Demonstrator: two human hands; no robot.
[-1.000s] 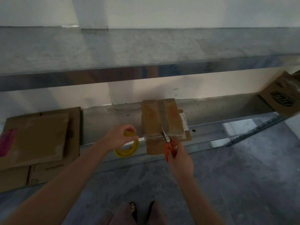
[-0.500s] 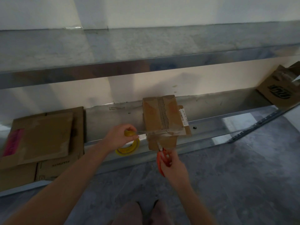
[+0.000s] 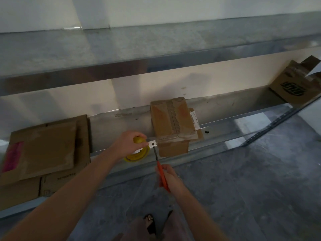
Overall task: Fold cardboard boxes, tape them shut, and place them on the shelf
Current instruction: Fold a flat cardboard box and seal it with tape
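Note:
A small closed cardboard box (image 3: 171, 122) stands on the low metal shelf (image 3: 224, 136), its front overhanging the edge. Clear tape runs from its front top edge leftward to a yellow tape roll (image 3: 138, 153). My left hand (image 3: 128, 145) grips that roll just left of the box. My right hand (image 3: 169, 178) holds orange-handled scissors (image 3: 159, 166); their blades point up at the stretched tape between roll and box.
Flattened cardboard pieces (image 3: 43, 148) are stacked on the shelf at the left. Another printed box (image 3: 295, 84) leans at the far right end. A second metal shelf (image 3: 121, 66) runs overhead. Grey floor lies in front.
My right hand drew the scissors down off the box top and shifted them left to the tape strip beside the roll. My left hand kept hold of the roll.

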